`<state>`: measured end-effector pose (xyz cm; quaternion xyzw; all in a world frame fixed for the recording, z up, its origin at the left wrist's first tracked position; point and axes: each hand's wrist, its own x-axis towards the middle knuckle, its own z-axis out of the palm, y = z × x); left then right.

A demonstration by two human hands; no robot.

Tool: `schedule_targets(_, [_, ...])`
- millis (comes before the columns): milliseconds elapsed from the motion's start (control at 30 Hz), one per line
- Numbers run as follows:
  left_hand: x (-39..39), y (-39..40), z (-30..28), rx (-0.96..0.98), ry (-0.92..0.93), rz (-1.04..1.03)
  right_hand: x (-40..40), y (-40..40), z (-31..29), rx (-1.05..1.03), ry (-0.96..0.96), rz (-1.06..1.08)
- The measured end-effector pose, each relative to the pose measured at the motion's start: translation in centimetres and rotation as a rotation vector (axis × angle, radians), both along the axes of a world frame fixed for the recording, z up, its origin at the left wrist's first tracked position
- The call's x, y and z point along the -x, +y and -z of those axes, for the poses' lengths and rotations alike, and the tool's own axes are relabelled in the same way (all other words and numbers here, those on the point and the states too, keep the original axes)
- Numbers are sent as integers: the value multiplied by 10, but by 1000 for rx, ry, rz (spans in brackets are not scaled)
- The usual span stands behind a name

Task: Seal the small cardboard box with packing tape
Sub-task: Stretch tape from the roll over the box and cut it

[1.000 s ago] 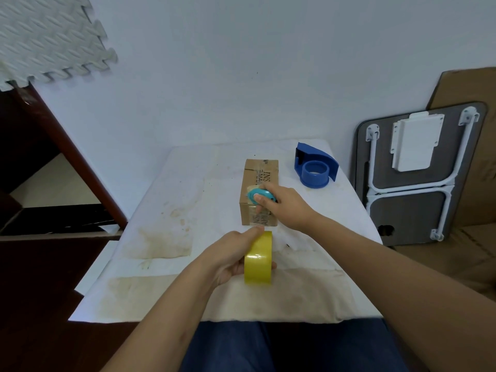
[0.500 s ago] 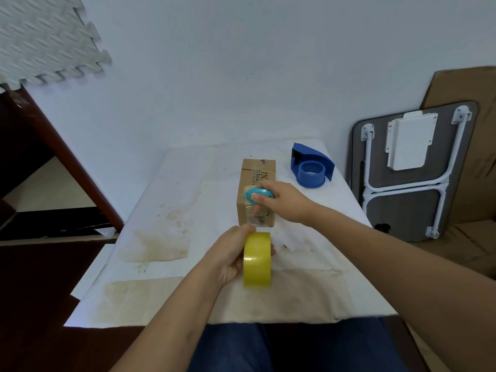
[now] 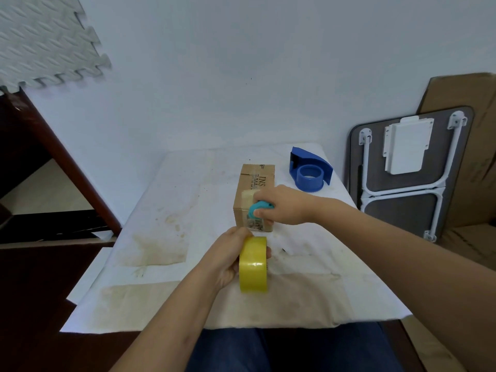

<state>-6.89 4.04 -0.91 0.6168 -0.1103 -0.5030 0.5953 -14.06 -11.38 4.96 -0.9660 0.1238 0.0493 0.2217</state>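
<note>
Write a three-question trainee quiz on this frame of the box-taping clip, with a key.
1. True or false: the left hand holds the yellow tape roll.
2. The right hand presses a teal tool against: A) the cardboard box, B) the blue dispenser, C) the table?
3. Fill in: the blue dispenser stands to the ____ of the box.

Key: 1 true; 2 A; 3 right.

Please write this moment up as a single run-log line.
left hand: holds tape roll | right hand: holds teal cutter at box near edge | tape strip on box top | blue dispenser: unused
</note>
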Motion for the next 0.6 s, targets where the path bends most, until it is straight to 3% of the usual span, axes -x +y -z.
schedule_targets(267, [-1, 2, -2, 2, 19, 0, -12, 6, -8, 165, 171, -88])
schedule_targets(600, [1, -1, 0, 17, 48, -13, -13, 13, -12, 332, 244, -124])
